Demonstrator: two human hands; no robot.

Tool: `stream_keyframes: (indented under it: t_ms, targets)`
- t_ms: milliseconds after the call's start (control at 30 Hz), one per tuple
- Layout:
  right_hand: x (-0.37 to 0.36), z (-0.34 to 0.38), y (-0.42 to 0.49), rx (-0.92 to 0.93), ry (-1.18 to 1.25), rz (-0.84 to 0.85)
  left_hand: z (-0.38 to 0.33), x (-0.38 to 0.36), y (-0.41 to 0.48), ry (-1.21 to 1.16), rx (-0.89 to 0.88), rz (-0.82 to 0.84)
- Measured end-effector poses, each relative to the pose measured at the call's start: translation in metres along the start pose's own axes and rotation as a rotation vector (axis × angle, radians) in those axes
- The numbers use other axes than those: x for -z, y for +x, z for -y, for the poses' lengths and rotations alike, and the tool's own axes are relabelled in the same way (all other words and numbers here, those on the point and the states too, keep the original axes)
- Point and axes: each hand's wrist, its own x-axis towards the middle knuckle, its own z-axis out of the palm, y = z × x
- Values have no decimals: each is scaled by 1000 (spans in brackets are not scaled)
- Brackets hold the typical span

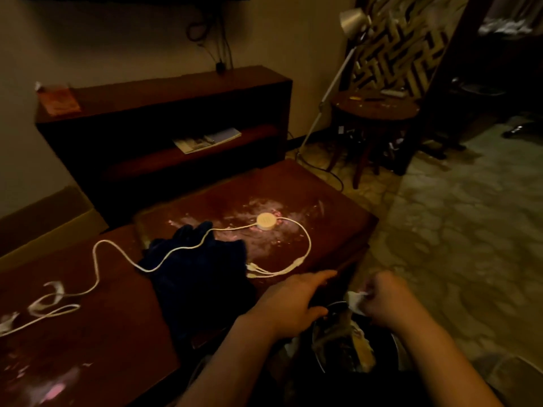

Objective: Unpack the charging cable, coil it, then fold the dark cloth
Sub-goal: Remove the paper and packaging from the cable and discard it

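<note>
A white charging cable (pixel 305 248) lies uncoiled on the dark wooden table (pixel 338 224), with a round puck (pixel 266 221) in the middle and three plug ends near the table's front edge. Its long tail runs left across the dark blue cloth (pixel 199 274), which lies crumpled in the middle and hangs over the edge. My left hand (pixel 291 301) hovers with spread fingers at the table's near edge, just below the plug ends, holding nothing. My right hand (pixel 388 298) is closed on a small piece of white wrapping (pixel 355 301) above a bin.
A dark waste bin (pixel 326 333) with crumpled scraps stands below my hands. Bits of clear wrapping (pixel 47 301) lie at the table's left. A low dark shelf (pixel 176 92) stands behind the table, with a round side table (pixel 376 107) and a floor lamp (pixel 351 22) to the right.
</note>
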Motion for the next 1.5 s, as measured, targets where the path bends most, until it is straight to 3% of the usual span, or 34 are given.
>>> stream_keyframes:
  t_ms: [233,400,633,1000,1133,1200,1267,1367,1500]
  targets:
    - [-9,-18,5,-177,-74,140,-30,-34,33,-30,-15,241]
    - [-10,-11,3,-206,-87,225,-7,-39,40,12,50,313]
    - [-25,64,-3,37,-31,115,22,-5,2,-125,143,-63]
    - [-153,271,-64,670,51,273,143,49,-208,-41,659,-761]
    - [-201,320,-93,858,29,440,178,62,-288,65,858,-969]
    - [-220,333,-100,980,-100,449,195,63,-328,232,1041,-957]
    - [-233,344,-103,1049,-190,424,204,65,-355,185,1185,-900]
    - [-252,361,-113,1076,-190,395,211,63,-374,-11,1179,-917]
    - [-266,371,-123,1025,-18,371,218,62,-374,-110,1092,-982]
